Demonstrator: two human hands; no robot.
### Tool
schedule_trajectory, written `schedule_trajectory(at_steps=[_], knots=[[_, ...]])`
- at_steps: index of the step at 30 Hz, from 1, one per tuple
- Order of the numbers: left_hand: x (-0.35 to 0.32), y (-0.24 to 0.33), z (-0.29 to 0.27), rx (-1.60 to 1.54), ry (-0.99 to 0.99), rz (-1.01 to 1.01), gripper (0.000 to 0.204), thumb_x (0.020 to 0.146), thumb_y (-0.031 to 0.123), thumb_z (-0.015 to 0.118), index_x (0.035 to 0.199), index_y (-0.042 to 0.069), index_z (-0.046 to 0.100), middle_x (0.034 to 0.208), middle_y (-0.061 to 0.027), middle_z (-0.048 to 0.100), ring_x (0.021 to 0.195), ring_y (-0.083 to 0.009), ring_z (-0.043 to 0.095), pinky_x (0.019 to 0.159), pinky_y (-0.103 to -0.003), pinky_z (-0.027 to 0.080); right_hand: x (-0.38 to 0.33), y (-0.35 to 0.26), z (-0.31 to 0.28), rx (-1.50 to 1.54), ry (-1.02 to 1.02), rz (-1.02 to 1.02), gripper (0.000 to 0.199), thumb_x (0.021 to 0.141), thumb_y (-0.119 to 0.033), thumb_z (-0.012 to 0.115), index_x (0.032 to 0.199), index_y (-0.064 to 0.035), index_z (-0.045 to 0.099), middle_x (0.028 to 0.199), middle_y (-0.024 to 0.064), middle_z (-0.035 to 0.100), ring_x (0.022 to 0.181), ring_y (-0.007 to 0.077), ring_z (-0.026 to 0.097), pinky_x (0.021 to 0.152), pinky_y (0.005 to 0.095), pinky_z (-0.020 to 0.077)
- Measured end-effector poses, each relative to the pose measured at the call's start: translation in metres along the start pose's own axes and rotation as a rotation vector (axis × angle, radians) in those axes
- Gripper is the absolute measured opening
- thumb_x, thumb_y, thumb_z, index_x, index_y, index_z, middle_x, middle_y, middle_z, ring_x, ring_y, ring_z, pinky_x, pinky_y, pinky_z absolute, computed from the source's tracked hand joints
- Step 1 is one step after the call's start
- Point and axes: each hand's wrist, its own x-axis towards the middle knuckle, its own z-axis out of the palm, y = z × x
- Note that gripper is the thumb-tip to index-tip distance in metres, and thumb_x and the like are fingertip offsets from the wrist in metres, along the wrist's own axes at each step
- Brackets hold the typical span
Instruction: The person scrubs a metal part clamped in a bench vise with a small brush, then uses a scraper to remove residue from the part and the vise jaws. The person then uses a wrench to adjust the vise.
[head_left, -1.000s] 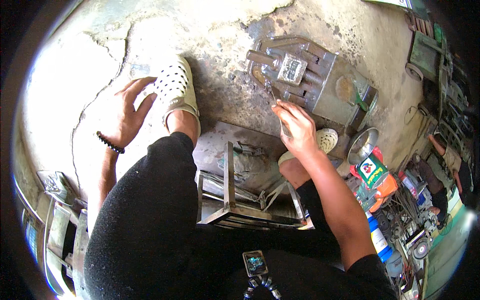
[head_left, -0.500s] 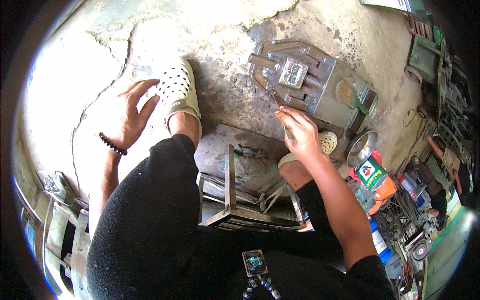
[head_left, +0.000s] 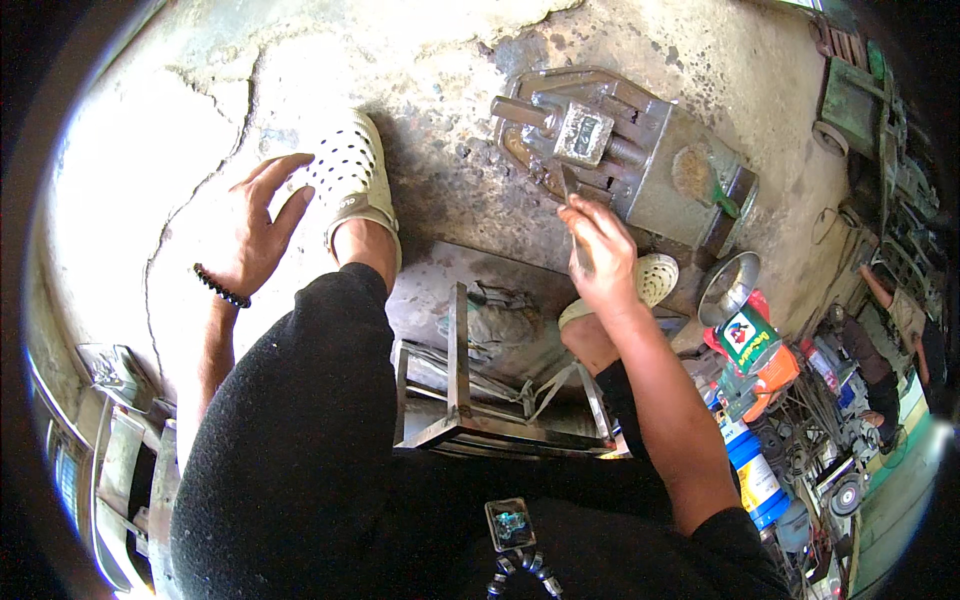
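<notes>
A scraper-like tool (head_left: 570, 182) with a flat dark blade is gripped in my right hand (head_left: 603, 255). Its tip is at the near edge of a heavy, greasy metal assembly (head_left: 645, 150), which resembles a machine vise with a threaded screw and a small block bearing a plate. On top of that assembly lies a round tan-bristled brush (head_left: 693, 175) with a green handle. My left hand (head_left: 262, 225), a black bead bracelet on its wrist, has its fingers apart and holds nothing. Its fingertips are beside the white perforated clog (head_left: 348, 165) on my left foot.
A metal-framed stool (head_left: 458, 350) stands between my legs. A metal bowl (head_left: 728, 288), a green container (head_left: 748, 338) and a blue-and-white bucket (head_left: 757, 480) are at right. Beyond them are piled parts and another person (head_left: 905, 310). Cracks run through the stained concrete floor (head_left: 200, 110).
My right hand has shifted slightly with the tool, whose blade now points more upright against the metal assembly. The view has moved a little. My left hand stays beside the clog.
</notes>
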Motion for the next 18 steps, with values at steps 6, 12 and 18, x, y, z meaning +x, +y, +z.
schedule_trajectory(at_steps=[6, 12, 18], knots=[[-0.0002, -0.0015, 0.0006, -0.009, 0.004, 0.005, 0.033, 0.092, 0.009, 0.067, 0.124, 0.001, 0.063, 0.119, -0.0178, 0.068, 0.109, -0.0300, 0.066, 0.094, -0.039, 0.052, -0.0059, -0.0029, 0.0009, 0.091, 0.108, 0.077, 0.050, 0.071, 0.009, 0.069, 0.118, -0.0082, 0.067, 0.123, 0.0150, 0.064, 0.109, 0.0346, 0.065, 0.098, 0.0417, 0.0526], [-0.0016, -0.0056, -0.0004, -0.010, 0.008, -0.024, 0.035, 0.092, 0.009, 0.067, 0.126, 0.001, 0.062, 0.119, -0.0180, 0.068, 0.109, -0.0299, 0.066, 0.095, -0.040, 0.052, -0.0053, -0.0030, 0.0037, 0.083, 0.029, 0.025, 0.051, 0.071, 0.010, 0.066, 0.118, -0.0077, 0.067, 0.125, 0.0167, 0.063, 0.111, 0.0362, 0.064, 0.098, 0.0401, 0.0526], [-0.0002, -0.0009, -0.0006, 0.004, -0.009, 0.000, 0.035, 0.093, 0.011, 0.067, 0.126, 0.001, 0.062, 0.119, -0.0185, 0.068, 0.109, -0.0308, 0.066, 0.095, -0.040, 0.052, -0.0062, -0.0041, 0.0064, -0.043, 0.029, 0.026, 0.052, 0.069, 0.008, 0.069, 0.119, -0.0077, 0.066, 0.127, 0.0161, 0.062, 0.111, 0.0359, 0.064, 0.097, 0.0405, 0.0534]])
